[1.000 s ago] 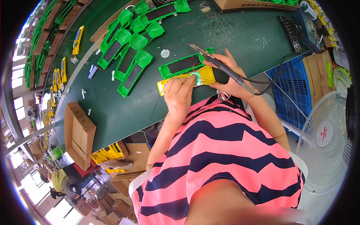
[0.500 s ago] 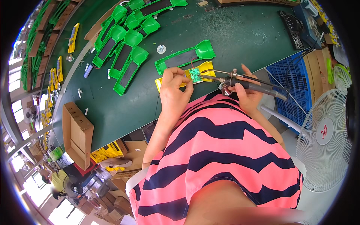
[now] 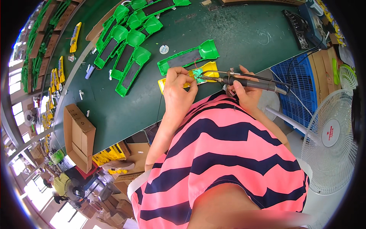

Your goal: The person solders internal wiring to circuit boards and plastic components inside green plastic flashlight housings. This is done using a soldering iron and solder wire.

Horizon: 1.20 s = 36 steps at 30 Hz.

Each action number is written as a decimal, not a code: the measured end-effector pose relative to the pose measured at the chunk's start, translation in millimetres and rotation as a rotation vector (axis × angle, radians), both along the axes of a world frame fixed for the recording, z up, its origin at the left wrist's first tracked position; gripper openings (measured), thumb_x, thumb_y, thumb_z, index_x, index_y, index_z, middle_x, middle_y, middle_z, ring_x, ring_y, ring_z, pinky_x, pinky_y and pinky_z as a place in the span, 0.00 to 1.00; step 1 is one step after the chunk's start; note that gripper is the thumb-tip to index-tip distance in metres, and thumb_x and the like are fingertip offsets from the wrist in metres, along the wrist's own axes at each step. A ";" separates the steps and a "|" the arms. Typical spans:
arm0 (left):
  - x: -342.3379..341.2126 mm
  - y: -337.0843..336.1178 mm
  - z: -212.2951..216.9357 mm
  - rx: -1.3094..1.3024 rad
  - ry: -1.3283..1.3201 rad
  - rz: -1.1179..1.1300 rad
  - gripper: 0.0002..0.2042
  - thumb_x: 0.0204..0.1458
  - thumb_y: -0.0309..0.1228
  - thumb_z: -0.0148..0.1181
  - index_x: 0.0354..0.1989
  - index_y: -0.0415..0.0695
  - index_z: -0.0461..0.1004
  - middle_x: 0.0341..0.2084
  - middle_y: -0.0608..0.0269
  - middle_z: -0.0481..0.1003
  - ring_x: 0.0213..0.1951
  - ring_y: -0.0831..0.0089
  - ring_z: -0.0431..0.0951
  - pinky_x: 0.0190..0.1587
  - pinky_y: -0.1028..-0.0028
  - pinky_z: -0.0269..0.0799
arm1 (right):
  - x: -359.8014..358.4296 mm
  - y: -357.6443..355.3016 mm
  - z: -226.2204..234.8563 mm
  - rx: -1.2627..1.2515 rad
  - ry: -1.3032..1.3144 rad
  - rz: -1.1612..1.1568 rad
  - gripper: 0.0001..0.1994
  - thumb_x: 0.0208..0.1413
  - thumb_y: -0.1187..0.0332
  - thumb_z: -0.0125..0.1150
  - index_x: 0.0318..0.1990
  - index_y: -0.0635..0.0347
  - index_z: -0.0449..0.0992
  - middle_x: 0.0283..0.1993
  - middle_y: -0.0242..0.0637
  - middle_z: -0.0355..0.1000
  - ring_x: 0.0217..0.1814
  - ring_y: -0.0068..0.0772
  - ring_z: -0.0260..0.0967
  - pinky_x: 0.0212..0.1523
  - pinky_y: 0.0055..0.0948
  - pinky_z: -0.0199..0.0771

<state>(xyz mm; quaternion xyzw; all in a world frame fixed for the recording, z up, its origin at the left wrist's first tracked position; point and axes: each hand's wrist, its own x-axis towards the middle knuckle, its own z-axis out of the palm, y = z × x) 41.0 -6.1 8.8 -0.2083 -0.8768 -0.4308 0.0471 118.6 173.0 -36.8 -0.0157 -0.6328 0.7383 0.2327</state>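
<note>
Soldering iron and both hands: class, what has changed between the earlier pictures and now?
The soldering iron has swung from beyond the near green casing toward the person, its tip now at the circuit board. The right hand, which held the iron throughout, has changed its grip. The left hand has drawn its fingers leftward off the board. The yellow housing and green casing stayed about where they were.

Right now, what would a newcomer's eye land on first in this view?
Probably the pink-and-navy striped clothing filling the lower middle. Next might come the bright green casings overlapping at the upper left of the table, then, near the centre, the soldering iron in the right hand, its tip by a small green circuit board.
</note>
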 end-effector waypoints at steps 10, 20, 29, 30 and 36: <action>-4.3 -1.6 -1.1 -0.034 0.000 -0.029 0.04 0.34 0.19 0.60 0.19 0.38 0.71 0.31 0.59 0.69 0.33 0.68 0.72 0.33 0.74 0.71 | 1.4 3.7 14.7 0.027 -0.079 -0.055 0.11 0.49 0.79 0.55 0.41 0.71 0.66 0.35 0.41 0.71 0.26 0.22 0.69 0.39 0.25 0.70; -9.3 -1.9 1.3 -0.059 -0.023 -0.053 0.03 0.34 0.19 0.59 0.19 0.37 0.71 0.31 0.58 0.68 0.33 0.67 0.72 0.34 0.74 0.72 | 6.2 19.3 -3.9 0.161 -0.091 -0.170 0.12 0.49 0.77 0.53 0.42 0.74 0.66 0.45 0.52 0.66 0.29 0.27 0.72 0.28 0.17 0.71; -8.5 -4.2 3.5 0.058 -0.135 -0.078 0.08 0.33 0.17 0.62 0.21 0.36 0.69 0.32 0.57 0.68 0.33 0.67 0.71 0.32 0.75 0.71 | 5.4 13.6 1.4 0.071 -0.108 -0.170 0.10 0.47 0.79 0.56 0.39 0.71 0.70 0.33 0.41 0.72 0.35 0.24 0.71 0.60 0.36 0.50; -6.7 -2.2 6.2 0.071 -0.009 -0.070 0.08 0.33 0.19 0.63 0.20 0.37 0.69 0.29 0.58 0.68 0.30 0.67 0.71 0.30 0.75 0.70 | 5.5 11.8 3.5 0.071 -0.107 -0.173 0.10 0.47 0.79 0.56 0.39 0.71 0.70 0.33 0.41 0.72 0.35 0.24 0.71 0.60 0.36 0.50; 21.3 -46.2 28.2 -0.725 0.164 0.046 0.07 0.39 0.28 0.63 0.20 0.43 0.70 0.16 0.64 0.69 0.19 0.66 0.71 0.23 0.74 0.68 | 2.6 12.2 10.7 0.057 -0.012 -0.069 0.09 0.46 0.78 0.57 0.36 0.69 0.69 0.27 0.36 0.73 0.27 0.23 0.71 0.61 0.38 0.48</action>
